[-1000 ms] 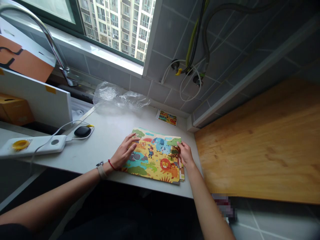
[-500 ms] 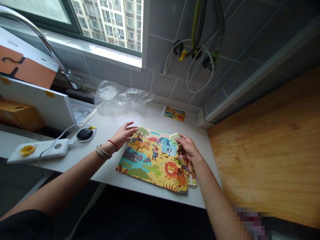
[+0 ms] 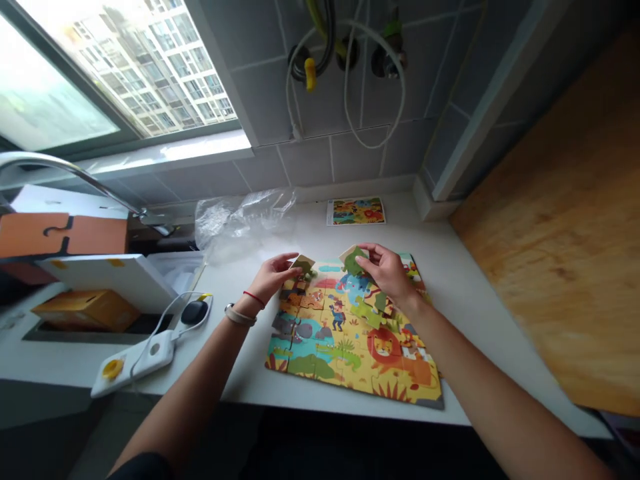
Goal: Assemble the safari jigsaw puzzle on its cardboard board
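Note:
A colourful animal jigsaw puzzle lies on the white counter, showing a lion, a hippo, crocodiles and an elephant. My left hand pinches a puzzle piece with green on it, above the puzzle's top left corner. Between the thumb and fingers of my right hand is another green puzzle piece, held over the top edge near the elephant. Loose pieces, one of them a yellow-green piece, rest on the puzzle's right part below my right hand. My right forearm hides some of that side.
A small picture card of the same scene lies at the back by the wall. Crumpled clear plastic is behind on the left. A white power strip with a black plug is at the left, near a faucet and boxes.
My left hand has gone from open and empty to pinching a puzzle piece at the top left corner. My right hand still holds its green piece. The camera view has shifted.

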